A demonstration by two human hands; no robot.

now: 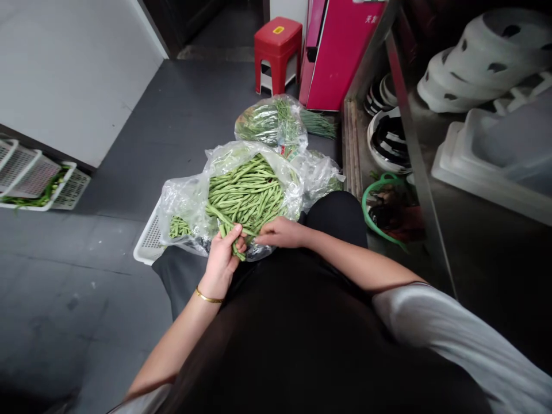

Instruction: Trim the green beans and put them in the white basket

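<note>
A large clear plastic bag full of green beans [245,187] lies open in front of my lap. My left hand [222,256] is closed round a small bunch of green beans [238,253], thumb on top, at the bag's near edge. Just to the right, my right hand [282,232] pinches the end of a green bean that stretches across from the left hand. The fingertips of that hand are partly hidden. Left of the big bag, a smaller clear bag [183,195] with short green bean pieces [179,226] rests in a white plastic basket [148,238].
Farther off are another bag of greens [259,123], a bundle of thin green stalks [318,123] and a red stool [278,52]. White baskets [71,190] stand at the left wall. A metal shelf with white containers [487,138] and a green basket [366,210] are on the right.
</note>
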